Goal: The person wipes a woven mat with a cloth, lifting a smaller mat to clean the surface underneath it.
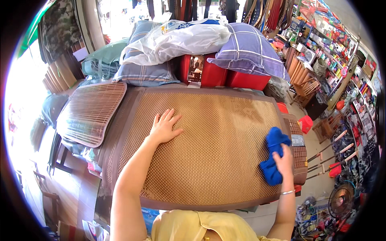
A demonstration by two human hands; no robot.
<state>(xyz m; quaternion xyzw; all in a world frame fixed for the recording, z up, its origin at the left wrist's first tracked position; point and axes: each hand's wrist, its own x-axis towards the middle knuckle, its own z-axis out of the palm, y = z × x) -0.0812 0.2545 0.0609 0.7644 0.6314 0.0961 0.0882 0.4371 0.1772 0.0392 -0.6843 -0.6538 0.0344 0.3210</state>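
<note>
A tan woven sleeping mat (209, 160) with a brown border lies in front of me, a darker patch near its far right part. My left hand (165, 127) rests flat on the mat's left half, fingers spread. At the right side of the mat, my right hand (284, 160) is closed on a bunched blue cloth (275, 140), which lies against the woven surface. A bracelet sits on my right wrist. Part of the right fingers is hidden by the cloth.
Plaid pillows (253, 50), a white plastic bag (181, 42) and red boxes (249, 80) stand behind the mat. A slatted mat (92, 112) lies at left, a rolled brown mat (298, 150) at right. Farther right are long-handled tools (331, 162) and a fan (341, 199).
</note>
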